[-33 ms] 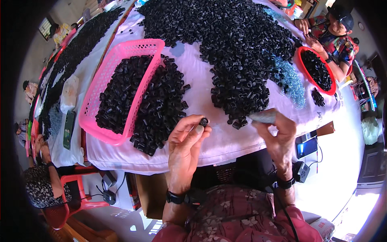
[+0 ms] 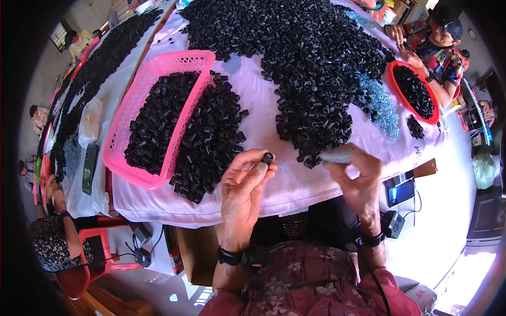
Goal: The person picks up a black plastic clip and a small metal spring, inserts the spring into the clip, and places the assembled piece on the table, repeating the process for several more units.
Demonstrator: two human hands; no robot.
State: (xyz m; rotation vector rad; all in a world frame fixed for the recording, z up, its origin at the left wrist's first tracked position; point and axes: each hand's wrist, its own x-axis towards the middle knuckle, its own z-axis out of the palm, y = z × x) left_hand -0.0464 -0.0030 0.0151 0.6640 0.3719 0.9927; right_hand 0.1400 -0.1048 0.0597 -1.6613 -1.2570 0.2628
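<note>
My left hand (image 2: 245, 181) is closed, pinching a small round black plastic part (image 2: 268, 157) with a hollow end between thumb and fingertips. To its right, my right hand (image 2: 361, 174) is bent with thumb and fingers together. A grey, tapering thing (image 2: 337, 155) shows at its fingertips, pointing left. It is blurred, and I cannot tell whether it is held or wrapped on a finger. Just beyond that hand lies the near tip of a large heap of black plastic parts (image 2: 316, 116). A smaller heap of black parts (image 2: 205, 142) lies left of my left hand.
A pink basket (image 2: 117, 134) with black parts stands at the left on the pale tablecloth (image 2: 253, 116). Clear bluish bits (image 2: 382, 108) lie at the right, near a red basin (image 2: 437, 113) of black parts. A co-worker (image 2: 440, 52) sits at the far right. A phone (image 2: 90, 168) lies far left.
My right hand has shifted slightly left, with the grey thing at its fingertips. My left hand has barely moved and keeps its pinch on the black part.
</note>
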